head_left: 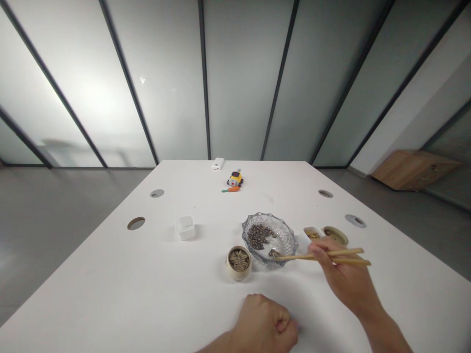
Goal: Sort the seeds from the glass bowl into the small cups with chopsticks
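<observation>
My right hand (pixel 340 277) grips a pair of wooden chopsticks (pixel 303 256). Their tips reach into a clear scalloped glass bowl (pixel 289 235), touching a few striped seeds (pixel 274 253) at its near side. Dark brown beans (pixel 259 235) are heaped in the bowl's left part. Just left of the bowl stands a small cream cup (pixel 239 275), filled with striped sunflower seeds (pixel 239 260). My left hand (pixel 267 323) is closed in a fist at the table's near side, with nothing visible in it.
Partly behind my right hand sit a white dish (pixel 311 230) with tan pieces and an olive-coloured round container (pixel 336 235). A translucent box (pixel 186 228) is at left. Farther off lie a toy carrot (pixel 231 189), a yellow toy vehicle (pixel 235 178) and a white device (pixel 218 163). Round holes pierce the white table (pixel 128 284).
</observation>
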Available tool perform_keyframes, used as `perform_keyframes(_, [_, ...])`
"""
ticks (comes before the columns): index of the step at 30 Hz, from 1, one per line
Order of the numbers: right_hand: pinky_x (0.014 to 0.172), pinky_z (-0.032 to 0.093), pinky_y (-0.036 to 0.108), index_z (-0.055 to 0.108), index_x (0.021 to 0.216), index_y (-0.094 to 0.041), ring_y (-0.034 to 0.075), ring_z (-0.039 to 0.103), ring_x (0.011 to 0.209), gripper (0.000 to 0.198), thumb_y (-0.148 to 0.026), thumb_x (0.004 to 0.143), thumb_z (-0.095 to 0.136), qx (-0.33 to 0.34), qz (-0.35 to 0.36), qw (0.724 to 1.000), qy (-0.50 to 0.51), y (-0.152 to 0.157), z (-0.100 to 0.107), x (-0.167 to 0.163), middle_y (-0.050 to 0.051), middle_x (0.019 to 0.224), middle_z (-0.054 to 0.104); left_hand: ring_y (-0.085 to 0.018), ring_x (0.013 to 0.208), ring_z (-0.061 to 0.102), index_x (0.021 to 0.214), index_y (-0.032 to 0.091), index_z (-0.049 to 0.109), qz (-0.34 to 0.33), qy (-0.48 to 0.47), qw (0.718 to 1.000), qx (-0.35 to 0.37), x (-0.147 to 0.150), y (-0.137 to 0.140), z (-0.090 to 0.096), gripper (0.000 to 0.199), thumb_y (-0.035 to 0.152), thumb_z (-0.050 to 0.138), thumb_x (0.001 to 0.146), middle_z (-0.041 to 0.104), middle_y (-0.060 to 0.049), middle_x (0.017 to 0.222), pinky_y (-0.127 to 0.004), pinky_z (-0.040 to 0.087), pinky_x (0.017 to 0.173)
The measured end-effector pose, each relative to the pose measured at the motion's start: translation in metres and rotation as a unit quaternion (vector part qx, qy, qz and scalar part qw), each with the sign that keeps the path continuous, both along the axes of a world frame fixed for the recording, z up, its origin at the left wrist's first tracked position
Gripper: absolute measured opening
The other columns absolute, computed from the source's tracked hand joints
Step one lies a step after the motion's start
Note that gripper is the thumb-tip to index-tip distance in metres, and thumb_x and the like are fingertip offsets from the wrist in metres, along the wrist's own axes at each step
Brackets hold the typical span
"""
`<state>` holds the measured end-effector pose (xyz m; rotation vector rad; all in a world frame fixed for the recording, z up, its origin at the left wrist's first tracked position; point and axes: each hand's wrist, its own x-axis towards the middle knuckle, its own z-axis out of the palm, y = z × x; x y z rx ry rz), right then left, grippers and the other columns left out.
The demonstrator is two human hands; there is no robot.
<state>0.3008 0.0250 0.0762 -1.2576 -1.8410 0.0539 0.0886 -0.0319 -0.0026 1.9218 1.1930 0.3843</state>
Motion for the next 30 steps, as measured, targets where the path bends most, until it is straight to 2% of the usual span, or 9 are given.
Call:
perform_keyframes(7, [0.064,0.059,0.032,0.074,0.081,-0.026,0.021,0.075,0.070,0.034,-0.048,0.105,0.062,-0.006,0.024,1.000,0.001,-0.002,-0.005,-0.001,0.002,0.076,0.077,-0.010,0.053,0.026,0.053,0.020,0.028,-0.001,0.035,0.999,0.007,0.002,0.000,0.003,0.048,0.025,0.065,0.083,0.035,0.006,0.051,-0.027,0.024,0.056])
perform_keyframes(15, [0.070,0.059,0.029,0.073,0.085,-0.026,0.019,0.075,0.073,0.028,-0.041,0.106,0.062,0.084,0.017,0.996,0.011,-0.005,-0.008,0.002,0.001,0.079,0.077,-0.010,0.050,0.025,0.053,0.019,0.032,-0.015,0.050,0.999,-0.005,0.004,0.002,0.003,0.045,0.023,0.066,0.082,0.030,0.006,0.049,-0.027,0.022,0.056])
perform_keyframes(18, [0.068,0.059,0.027,0.073,0.085,-0.026,0.018,0.076,0.072,0.029,-0.042,0.106,0.062,0.076,0.033,0.997,0.007,-0.005,-0.011,0.000,0.000,0.078,0.077,-0.010,0.050,0.031,0.053,0.020,0.037,-0.021,0.054,0.998,-0.001,0.004,0.002,0.001,0.041,0.024,0.065,0.082,0.040,0.006,0.049,-0.026,0.024,0.056])
perform_keyframes(21, [0.066,0.059,0.027,0.074,0.085,-0.026,0.018,0.076,0.072,0.028,-0.041,0.106,0.063,0.061,0.049,0.997,0.002,-0.005,-0.014,-0.004,0.000,0.078,0.077,-0.012,0.051,0.035,0.055,0.021,0.052,-0.031,0.070,0.997,0.008,0.004,0.002,-0.001,0.033,0.029,0.064,0.084,0.053,0.004,0.052,-0.026,0.026,0.057])
perform_keyframes(23, [0.067,0.060,0.027,0.075,0.086,-0.026,0.018,0.077,0.072,0.026,-0.039,0.106,0.064,0.056,0.060,0.997,0.001,-0.006,-0.014,-0.007,0.000,0.079,0.078,-0.012,0.051,0.037,0.056,0.021,0.056,-0.038,0.074,0.997,0.010,0.004,0.002,-0.002,0.032,0.031,0.065,0.085,0.057,0.003,0.054,-0.026,0.027,0.058])
perform_keyframes(28, [0.070,0.062,0.030,0.076,0.088,-0.025,0.019,0.077,0.074,0.023,-0.036,0.105,0.064,0.059,0.064,0.996,0.009,-0.008,-0.013,-0.007,0.003,0.081,0.079,-0.011,0.050,0.031,0.053,0.020,0.036,-0.039,0.064,0.997,0.015,0.004,0.001,-0.002,0.043,0.028,0.066,0.083,0.051,0.004,0.051,-0.028,0.024,0.056])
perform_keyframes(30, [0.071,0.062,0.031,0.076,0.089,-0.026,0.020,0.077,0.075,0.023,-0.037,0.105,0.064,0.062,0.059,0.996,0.015,-0.008,-0.013,-0.006,0.003,0.081,0.079,-0.010,0.050,0.031,0.054,0.019,0.033,-0.037,0.058,0.997,0.021,0.004,0.001,-0.003,0.045,0.027,0.066,0.083,0.051,0.004,0.051,-0.027,0.024,0.056])
